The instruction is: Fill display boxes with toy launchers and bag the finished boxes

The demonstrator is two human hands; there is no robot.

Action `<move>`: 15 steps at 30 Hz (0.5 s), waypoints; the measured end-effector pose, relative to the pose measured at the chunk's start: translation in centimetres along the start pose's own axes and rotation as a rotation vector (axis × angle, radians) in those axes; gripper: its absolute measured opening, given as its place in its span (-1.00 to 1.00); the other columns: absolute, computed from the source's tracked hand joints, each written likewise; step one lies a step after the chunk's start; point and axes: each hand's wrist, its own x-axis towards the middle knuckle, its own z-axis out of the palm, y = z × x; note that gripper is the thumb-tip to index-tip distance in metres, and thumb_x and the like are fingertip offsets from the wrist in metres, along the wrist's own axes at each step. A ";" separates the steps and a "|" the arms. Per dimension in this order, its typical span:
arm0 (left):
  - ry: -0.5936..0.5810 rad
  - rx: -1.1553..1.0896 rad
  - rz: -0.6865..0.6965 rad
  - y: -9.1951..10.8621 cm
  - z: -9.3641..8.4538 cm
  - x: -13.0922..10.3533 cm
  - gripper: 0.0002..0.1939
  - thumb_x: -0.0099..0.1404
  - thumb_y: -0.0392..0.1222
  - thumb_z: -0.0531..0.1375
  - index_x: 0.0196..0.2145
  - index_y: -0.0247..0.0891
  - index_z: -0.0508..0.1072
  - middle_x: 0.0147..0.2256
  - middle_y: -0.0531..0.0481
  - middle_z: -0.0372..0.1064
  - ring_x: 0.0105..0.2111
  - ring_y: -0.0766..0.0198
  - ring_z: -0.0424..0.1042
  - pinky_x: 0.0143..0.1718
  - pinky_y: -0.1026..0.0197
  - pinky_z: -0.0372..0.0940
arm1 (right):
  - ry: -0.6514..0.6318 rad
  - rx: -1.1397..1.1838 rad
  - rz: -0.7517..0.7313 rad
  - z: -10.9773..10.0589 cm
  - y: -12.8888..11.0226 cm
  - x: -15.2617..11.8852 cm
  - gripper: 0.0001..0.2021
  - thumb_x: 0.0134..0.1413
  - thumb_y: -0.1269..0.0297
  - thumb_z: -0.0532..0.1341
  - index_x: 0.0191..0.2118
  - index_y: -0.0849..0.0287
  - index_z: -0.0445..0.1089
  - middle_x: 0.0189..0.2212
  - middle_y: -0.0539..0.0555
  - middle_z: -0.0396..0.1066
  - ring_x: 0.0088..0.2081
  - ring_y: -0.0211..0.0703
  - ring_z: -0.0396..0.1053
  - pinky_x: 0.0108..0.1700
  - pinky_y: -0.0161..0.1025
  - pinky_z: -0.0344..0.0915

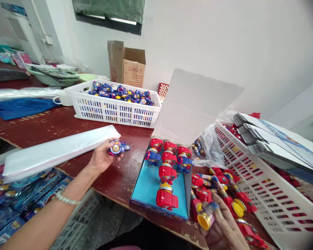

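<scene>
Head view: worn red table (pixel 54 125), white wall (pixel 224 41).

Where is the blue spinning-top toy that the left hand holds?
In the head view, the blue spinning-top toy sits in the left hand, left of centre above the red-brown table, between the clear plastic bags and the blue tray.

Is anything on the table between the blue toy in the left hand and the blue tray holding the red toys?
Nothing visible. The left hand holds the blue toy over bare tabletop, and only open table surface lies between it and the blue tray.
</scene>
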 end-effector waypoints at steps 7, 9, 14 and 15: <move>-0.278 -0.599 -0.265 3.8 4.7 -8.5 -0.68 0.04 -0.13 0.34 -0.26 -0.19 0.34 -0.40 0.02 0.35 -0.58 0.31 0.38 -0.75 0.41 0.15 | -0.156 -0.150 -0.180 6.0 1.1 -0.8 -0.55 -0.06 0.12 0.42 -0.08 0.06 0.26 -0.20 0.02 0.43 -0.31 -0.16 0.46 -0.35 -0.28 0.44; -0.366 -0.623 -0.306 3.9 5.8 -9.8 -0.72 0.06 -0.13 0.34 -0.31 -0.22 0.35 -0.49 0.05 0.31 -0.65 0.36 0.32 -0.78 0.43 0.14 | -0.215 -0.211 -0.234 7.4 1.8 -0.8 -0.61 0.01 0.10 0.37 -0.10 0.07 0.25 -0.20 0.01 0.41 -0.28 -0.16 0.45 -0.28 -0.26 0.44; -0.442 -0.637 -0.380 3.3 7.1 -10.6 -0.70 0.06 -0.09 0.34 -0.34 -0.23 0.33 -0.58 0.10 0.24 -0.71 0.40 0.25 -0.82 0.47 0.08 | -0.324 -0.387 -0.290 7.7 2.5 -0.9 -0.67 0.14 0.06 0.26 -0.07 0.09 0.25 -0.22 0.04 0.43 -0.23 -0.15 0.43 -0.17 -0.24 0.39; -0.455 -0.627 -0.388 3.2 7.1 -10.5 -0.70 0.06 -0.09 0.34 -0.34 -0.23 0.33 -0.58 0.10 0.25 -0.72 0.41 0.24 -0.83 0.47 0.07 | -0.341 -0.436 -0.310 7.3 2.4 -0.9 -0.67 0.14 0.07 0.26 -0.07 0.10 0.26 -0.22 0.05 0.44 -0.23 -0.14 0.43 -0.18 -0.24 0.38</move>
